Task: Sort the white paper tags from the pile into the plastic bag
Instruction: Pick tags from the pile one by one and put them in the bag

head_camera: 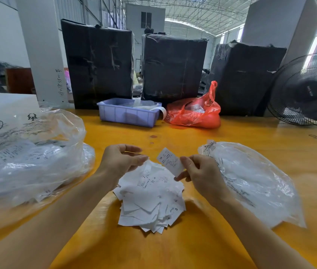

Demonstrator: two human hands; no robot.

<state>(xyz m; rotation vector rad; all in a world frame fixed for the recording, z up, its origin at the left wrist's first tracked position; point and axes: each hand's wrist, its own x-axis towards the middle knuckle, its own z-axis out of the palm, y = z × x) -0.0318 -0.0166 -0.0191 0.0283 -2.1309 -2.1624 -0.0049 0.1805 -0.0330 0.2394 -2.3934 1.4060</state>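
Right hand (202,175) pinches one white tag (170,162) between thumb and fingers, held up just above the pile of tags (151,199) at centre of the yellow surface (192,245). Left hand (121,160) hovers at the pile's 11 o'clock, fingers loosely curled, touching the top tags; grip on them unclear. Clear plastic bag (254,183) lies at 3 o'clock, another bag with tags (27,158) at 9. Blue tray (128,113) and red bag (194,113) at 12.

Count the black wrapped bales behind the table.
3: left bale, middle bale, right bale, in a row along the table's far edge. More may be hidden behind them.
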